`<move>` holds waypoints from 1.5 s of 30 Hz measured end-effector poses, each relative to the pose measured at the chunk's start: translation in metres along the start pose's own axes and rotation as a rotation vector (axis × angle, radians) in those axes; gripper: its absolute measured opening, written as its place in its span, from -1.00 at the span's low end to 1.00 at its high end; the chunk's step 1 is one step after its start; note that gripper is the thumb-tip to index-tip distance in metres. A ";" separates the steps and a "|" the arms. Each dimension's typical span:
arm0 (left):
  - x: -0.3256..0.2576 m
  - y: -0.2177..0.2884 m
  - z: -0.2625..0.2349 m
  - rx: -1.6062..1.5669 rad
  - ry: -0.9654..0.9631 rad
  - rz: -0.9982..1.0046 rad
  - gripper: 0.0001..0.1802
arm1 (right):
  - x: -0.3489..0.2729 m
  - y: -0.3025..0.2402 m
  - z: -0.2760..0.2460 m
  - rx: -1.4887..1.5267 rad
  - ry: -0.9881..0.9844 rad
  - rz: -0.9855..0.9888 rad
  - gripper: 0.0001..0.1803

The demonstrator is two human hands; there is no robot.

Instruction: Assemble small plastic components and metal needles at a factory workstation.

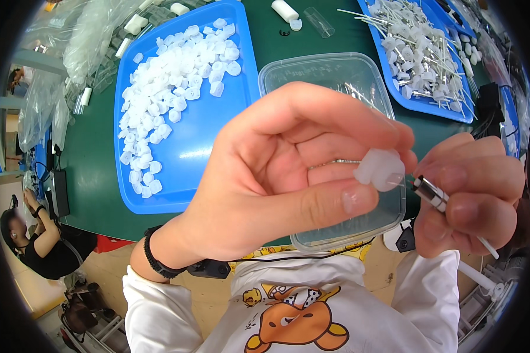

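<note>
My left hand (265,176) pinches a translucent white plastic cap (378,168) between the thumb and curled fingers. In my right hand (480,197) is a small silver-collared piece (431,194) with a thin white tube sticking out below the fingers. Its silver end points at the cap, close to a thin clear part that projects from the cap; whether they touch I cannot tell. Beneath both hands is a clear plastic container (312,62), partly hidden, with some thin shiny pieces inside.
A blue tray (218,126) on the left holds many loose white caps. Another blue tray (421,106) at far right carries caps with silver collars and thin tubes. White cylinders and a clear tube (320,22) lie on the green table (271,41). Another person (41,235) sits at far left.
</note>
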State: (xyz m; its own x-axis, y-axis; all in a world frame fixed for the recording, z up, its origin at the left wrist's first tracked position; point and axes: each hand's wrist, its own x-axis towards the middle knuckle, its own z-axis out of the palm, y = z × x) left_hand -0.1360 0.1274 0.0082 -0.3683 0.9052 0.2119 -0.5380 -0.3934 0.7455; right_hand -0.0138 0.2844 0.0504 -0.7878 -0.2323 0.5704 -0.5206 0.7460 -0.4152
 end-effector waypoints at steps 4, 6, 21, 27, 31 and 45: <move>-0.001 -0.001 0.000 -0.020 0.014 -0.003 -0.55 | 0.001 0.000 -0.001 -0.011 -0.009 -0.013 -0.63; -0.001 -0.001 0.001 -0.022 0.020 -0.004 -0.54 | 0.000 0.001 0.001 -0.008 0.014 -0.025 -0.63; 0.000 0.003 0.002 0.032 0.055 -0.021 -0.58 | -0.001 0.008 0.009 -0.030 0.111 -0.040 -0.73; 0.000 0.003 0.003 0.036 0.055 -0.020 -0.59 | -0.001 0.010 0.007 0.058 0.112 -0.021 -0.75; 0.001 0.002 0.002 0.036 0.030 -0.019 -0.58 | 0.001 0.009 0.015 0.096 0.179 -0.023 -0.75; -0.003 0.000 -0.003 -0.014 -0.021 0.029 -0.53 | 0.004 0.006 0.026 0.208 0.217 0.017 -0.78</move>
State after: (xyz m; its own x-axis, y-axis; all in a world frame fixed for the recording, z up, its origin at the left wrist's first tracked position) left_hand -0.1371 0.1246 0.0061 -0.3682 0.8965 0.2465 -0.5380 -0.4217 0.7299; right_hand -0.0289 0.2721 0.0321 -0.7200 -0.0653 0.6908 -0.5818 0.5995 -0.5497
